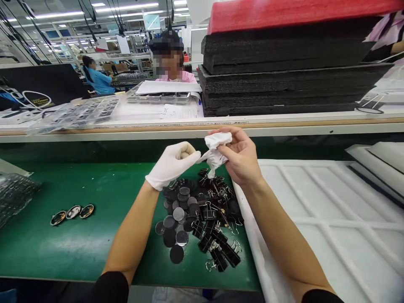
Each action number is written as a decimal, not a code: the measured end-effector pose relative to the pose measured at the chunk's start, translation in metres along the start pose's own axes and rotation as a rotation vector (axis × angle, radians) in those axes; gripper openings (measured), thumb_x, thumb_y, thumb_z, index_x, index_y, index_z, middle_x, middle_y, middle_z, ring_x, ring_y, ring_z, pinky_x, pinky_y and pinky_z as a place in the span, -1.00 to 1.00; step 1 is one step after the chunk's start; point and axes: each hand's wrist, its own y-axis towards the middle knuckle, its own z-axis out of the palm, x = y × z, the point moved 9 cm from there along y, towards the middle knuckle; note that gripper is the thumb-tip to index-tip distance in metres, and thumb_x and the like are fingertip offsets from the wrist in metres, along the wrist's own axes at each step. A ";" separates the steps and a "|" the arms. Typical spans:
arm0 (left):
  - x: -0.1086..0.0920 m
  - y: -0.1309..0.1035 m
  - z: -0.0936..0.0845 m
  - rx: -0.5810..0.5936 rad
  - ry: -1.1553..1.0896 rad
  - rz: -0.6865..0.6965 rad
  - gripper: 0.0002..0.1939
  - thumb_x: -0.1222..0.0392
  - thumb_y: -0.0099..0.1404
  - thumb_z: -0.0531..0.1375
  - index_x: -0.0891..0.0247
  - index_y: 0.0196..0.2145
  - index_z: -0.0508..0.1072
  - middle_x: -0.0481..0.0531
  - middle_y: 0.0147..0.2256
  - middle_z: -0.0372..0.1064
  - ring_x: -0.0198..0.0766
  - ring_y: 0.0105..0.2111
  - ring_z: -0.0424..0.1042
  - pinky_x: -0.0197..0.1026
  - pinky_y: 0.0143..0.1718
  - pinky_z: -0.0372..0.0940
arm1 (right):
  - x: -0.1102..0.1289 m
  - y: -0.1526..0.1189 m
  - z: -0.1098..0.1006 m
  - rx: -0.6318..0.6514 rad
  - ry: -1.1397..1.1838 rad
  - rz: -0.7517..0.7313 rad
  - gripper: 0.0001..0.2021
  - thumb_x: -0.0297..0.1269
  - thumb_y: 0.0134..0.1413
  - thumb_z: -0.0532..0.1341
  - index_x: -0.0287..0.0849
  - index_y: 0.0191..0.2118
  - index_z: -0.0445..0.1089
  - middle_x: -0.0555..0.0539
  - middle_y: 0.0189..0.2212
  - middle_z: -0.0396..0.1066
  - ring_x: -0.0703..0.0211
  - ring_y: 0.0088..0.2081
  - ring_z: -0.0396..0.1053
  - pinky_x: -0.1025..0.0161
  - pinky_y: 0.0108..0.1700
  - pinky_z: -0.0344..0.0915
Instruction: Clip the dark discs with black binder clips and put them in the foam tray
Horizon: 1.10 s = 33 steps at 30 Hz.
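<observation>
My left hand (173,164) wears a white glove, and its thumb and fingertips pinch one end of a crumpled white glove (216,151). My bare right hand (241,155) holds the same crumpled glove between thumb and fingers. Both hands are raised over the green mat (110,248). Beneath them lie a pile of dark round discs (179,214) and, to its right, a heap of black binder clips (217,244) with silver wire handles. Three round metal-rimmed pieces (73,212) lie in a row on the mat at the left.
A white ribbed tray (315,202) borders the mat on the right. Bubble wrap (15,195) is at the left edge. Behind, a shelf (142,134) bears black foam slabs (284,84) and clear plastic trays (82,111). Beyond it are a person in pink (176,76) and another in blue.
</observation>
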 end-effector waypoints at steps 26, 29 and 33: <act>-0.003 0.005 -0.010 -0.168 -0.158 0.139 -0.80 0.13 0.43 0.21 0.23 -0.37 0.41 -0.05 -0.41 0.35 -0.33 -0.39 0.35 -0.25 -0.32 0.28 | -0.009 -0.006 0.010 0.247 -0.204 0.104 -0.42 -0.58 -0.06 0.27 -0.02 0.12 0.43 -0.09 0.15 0.49 -0.05 0.20 0.45 -0.08 0.23 0.42; 0.006 0.007 -0.024 -0.266 -0.227 0.107 -0.78 0.09 0.43 0.23 0.22 -0.36 0.38 -0.09 -0.46 0.28 -0.36 -0.46 0.29 -0.27 -0.40 0.26 | -0.022 -0.003 -0.002 0.232 -0.230 0.243 -0.59 -0.45 -0.02 0.34 -0.12 0.02 0.48 -0.15 -0.07 0.58 -0.03 -0.05 0.56 0.11 -0.20 0.55; 0.005 0.007 -0.026 -0.304 -0.217 0.113 -0.78 0.10 0.37 0.30 0.22 -0.35 0.39 -0.07 -0.45 0.33 -0.37 -0.46 0.33 -0.27 -0.41 0.27 | -0.031 -0.004 0.001 0.266 -0.267 0.304 -0.65 -0.13 0.15 0.39 -0.13 0.02 0.50 -0.15 -0.12 0.60 0.07 -0.13 0.57 0.20 -0.25 0.52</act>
